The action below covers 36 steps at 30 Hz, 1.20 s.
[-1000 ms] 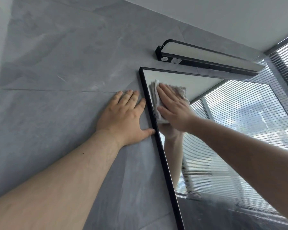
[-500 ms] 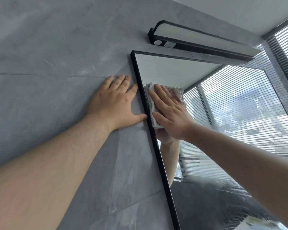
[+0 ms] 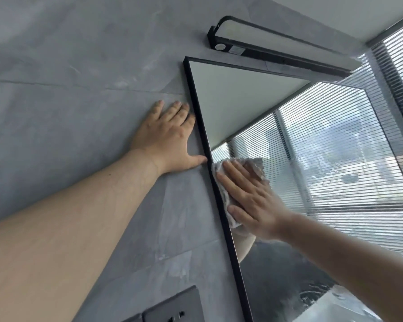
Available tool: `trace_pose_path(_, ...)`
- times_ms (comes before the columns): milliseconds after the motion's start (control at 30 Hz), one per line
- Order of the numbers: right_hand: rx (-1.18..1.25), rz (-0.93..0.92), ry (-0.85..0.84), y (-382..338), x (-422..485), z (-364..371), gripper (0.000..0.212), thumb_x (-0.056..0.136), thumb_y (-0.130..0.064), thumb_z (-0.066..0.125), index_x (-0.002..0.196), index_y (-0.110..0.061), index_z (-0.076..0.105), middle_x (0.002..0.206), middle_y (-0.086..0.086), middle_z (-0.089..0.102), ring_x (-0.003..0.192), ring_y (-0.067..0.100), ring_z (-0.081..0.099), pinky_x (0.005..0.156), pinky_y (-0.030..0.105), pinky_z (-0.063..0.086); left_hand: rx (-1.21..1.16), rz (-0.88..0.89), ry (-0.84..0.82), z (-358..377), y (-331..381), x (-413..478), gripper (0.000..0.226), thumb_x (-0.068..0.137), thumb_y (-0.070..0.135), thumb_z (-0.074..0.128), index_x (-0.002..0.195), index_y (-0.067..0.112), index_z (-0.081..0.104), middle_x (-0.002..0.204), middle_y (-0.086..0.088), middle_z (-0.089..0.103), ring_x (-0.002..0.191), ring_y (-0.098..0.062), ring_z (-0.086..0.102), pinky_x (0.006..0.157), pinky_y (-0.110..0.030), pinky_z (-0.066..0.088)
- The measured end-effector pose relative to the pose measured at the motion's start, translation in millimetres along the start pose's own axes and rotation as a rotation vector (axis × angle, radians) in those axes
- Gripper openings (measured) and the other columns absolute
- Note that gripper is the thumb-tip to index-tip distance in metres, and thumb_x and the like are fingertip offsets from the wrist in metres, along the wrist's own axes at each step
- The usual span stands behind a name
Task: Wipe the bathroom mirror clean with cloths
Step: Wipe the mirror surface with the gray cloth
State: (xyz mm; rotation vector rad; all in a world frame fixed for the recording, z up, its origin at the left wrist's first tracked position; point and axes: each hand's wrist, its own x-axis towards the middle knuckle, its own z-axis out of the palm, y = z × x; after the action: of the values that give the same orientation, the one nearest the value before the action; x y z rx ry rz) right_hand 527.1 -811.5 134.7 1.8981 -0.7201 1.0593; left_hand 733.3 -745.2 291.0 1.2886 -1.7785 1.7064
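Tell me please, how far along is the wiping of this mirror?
Done: the upper left corner of the mirror reflects cleanly. In hand: the right hand presses the cloth flat on the glass beside the black frame; the left hand rests on the tiled wall. Left: smears show low down and further right, so probably most of the glass.
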Motion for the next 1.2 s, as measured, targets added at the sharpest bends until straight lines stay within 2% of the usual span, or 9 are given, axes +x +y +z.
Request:
trace_pose_path(167, -0.011, 0.101, 0.044, 19.1, 55.6, -10.1, 0.07, 0.1, -0.059, 0.016, 0.158, -0.02, 0.011, 0.166, 0.008, 0.008, 0.154, 0.02, 0.0, 0.124, 0.045, 0.001, -0.003, -0.022, 0.004, 5.8, 7.5, -7.6, 0.11, 0.076, 0.086, 0.031, 0.158, 0.014, 0.016, 0.167, -0.006, 0.011, 0.154, -0.02, 0.004, 0.124, -0.048, -0.001)
trace_pose_path(333, -0.019, 0.126, 0.054, 9.9, 42.1, -3.7, 0.071, 0.098, -0.057, 0.02, 0.159, -0.022, 0.006, 0.167, 0.005, 0.002, 0.153, 0.017, -0.007, 0.123, 0.037, -0.009, 0.017, -0.035, 0.017, 15.2, 20.0, -21.2, 0.111, 0.077, 0.086, 0.027, 0.158, 0.011, 0.012, 0.167, -0.009, 0.009, 0.154, -0.022, 0.002, 0.123, -0.049, 0.0)
trace_pose_path(533, -0.015, 0.06, 0.005, -13.7, -17.2, 6.1, 0.071, 0.099, -0.048, 0.026, 0.158, -0.01, 0.013, 0.166, 0.013, 0.003, 0.154, 0.023, -0.003, 0.125, 0.047, 0.003, 0.009, -0.024, 0.006, 15.8, 21.6, -23.5, 0.115, 0.076, 0.09, 0.026, 0.158, 0.01, 0.011, 0.167, -0.01, 0.007, 0.154, -0.023, 0.001, 0.123, -0.05, -0.001)
trace_pose_path(667, 0.006, 0.078, -0.034, -25.4, -37.2, 14.4, 0.07, 0.1, -0.048, 0.025, 0.158, -0.012, 0.011, 0.166, 0.012, 0.001, 0.154, 0.024, -0.003, 0.121, 0.057, 0.013, 0.016, -0.022, 0.002, 15.1, 21.9, -24.5, 0.115, 0.076, 0.09, 0.025, 0.158, 0.01, 0.011, 0.167, -0.01, 0.008, 0.154, -0.023, 0.001, 0.123, -0.051, 0.0)
trace_pose_path(733, 0.005, 0.056, -0.037, -19.6, -31.7, 12.8, 0.069, 0.101, -0.049, 0.023, 0.159, -0.013, 0.01, 0.166, 0.012, 0.003, 0.154, 0.025, -0.001, 0.122, 0.056, 0.012, 0.022, -0.021, 0.002, 14.3, 22.2, -24.5, 0.115, 0.076, 0.09, 0.024, 0.158, 0.01, 0.011, 0.167, -0.01, 0.007, 0.154, -0.023, 0.001, 0.123, -0.051, 0.0)
trace_pose_path(833, -0.016, 0.042, -0.021, -10.9, -11.0, 6.7, 0.069, 0.102, -0.053, 0.017, 0.159, -0.014, 0.009, 0.166, 0.011, 0.005, 0.154, 0.023, -0.002, 0.124, 0.046, 0.0, 0.013, -0.024, 0.017, 13.8, 22.2, -24.8, 0.112, 0.077, 0.087, 0.026, 0.158, 0.011, 0.013, 0.166, -0.01, 0.01, 0.154, -0.023, 0.003, 0.123, -0.051, 0.001)
trace_pose_path(900, -0.008, 0.075, 0.007, -10.1, 1.8, 4.0, 0.069, 0.101, -0.052, 0.02, 0.158, -0.015, 0.009, 0.166, 0.01, 0.004, 0.154, 0.019, -0.006, 0.124, 0.041, -0.006, -0.001, -0.015, 0.013, 12.1, 23.1, -25.3, 0.111, 0.076, 0.086, 0.029, 0.157, 0.011, 0.015, 0.166, -0.009, 0.011, 0.154, -0.022, 0.004, 0.123, -0.051, 0.001)
trace_pose_path(1033, 0.025, 0.139, 0.029, -18.6, -0.7, 7.1, 0.071, 0.1, -0.053, 0.021, 0.159, -0.016, 0.01, 0.166, 0.007, 0.002, 0.154, 0.017, -0.007, 0.124, 0.038, -0.007, -0.006, 0.001, -0.003, 10.8, 23.6, -28.5, 0.114, 0.074, 0.089, 0.029, 0.157, 0.011, 0.015, 0.166, -0.008, 0.011, 0.154, -0.02, 0.004, 0.123, -0.052, 0.0)
trace_pose_path(1200, 0.039, 0.164, 0.038, -34.1, -39.1, 18.6, 0.07, 0.1, -0.048, 0.025, 0.158, -0.013, 0.01, 0.166, 0.009, 0.005, 0.154, 0.022, -0.002, 0.124, 0.049, 0.003, -0.009, -0.007, -0.017, 8.2, 26.1, -31.4, 0.117, 0.074, 0.091, 0.027, 0.158, 0.011, 0.012, 0.167, -0.008, 0.009, 0.154, -0.02, 0.002, 0.123, -0.051, -0.002)
